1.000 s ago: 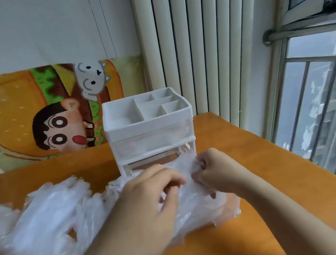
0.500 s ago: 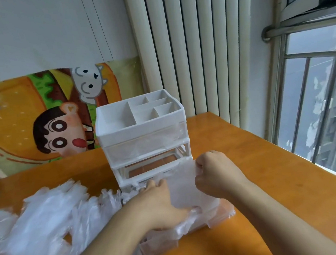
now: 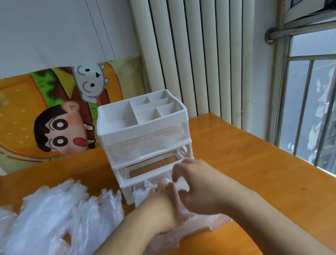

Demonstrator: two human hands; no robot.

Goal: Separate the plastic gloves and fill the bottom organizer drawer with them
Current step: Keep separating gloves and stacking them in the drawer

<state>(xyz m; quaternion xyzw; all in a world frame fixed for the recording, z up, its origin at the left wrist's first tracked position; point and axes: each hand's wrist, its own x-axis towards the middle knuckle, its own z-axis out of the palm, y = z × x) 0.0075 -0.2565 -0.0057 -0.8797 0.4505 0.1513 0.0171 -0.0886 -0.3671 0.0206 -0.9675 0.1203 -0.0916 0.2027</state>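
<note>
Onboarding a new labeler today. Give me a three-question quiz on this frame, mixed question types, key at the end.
1. True or false: the organizer's top tray holds gloves.
2. Where is the loose glove pile relative to the organizer: A) person's left, B) person's right, C) behind it?
3. Where are the left hand and right hand working?

Key: 1. False, its compartments look empty. 2. A. 3. Over the pulled-out bottom drawer, on the gloves in it.

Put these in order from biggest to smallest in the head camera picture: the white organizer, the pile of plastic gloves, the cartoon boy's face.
1. pile of plastic gloves, though it lies nearer the camera
2. white organizer
3. cartoon boy's face
</note>
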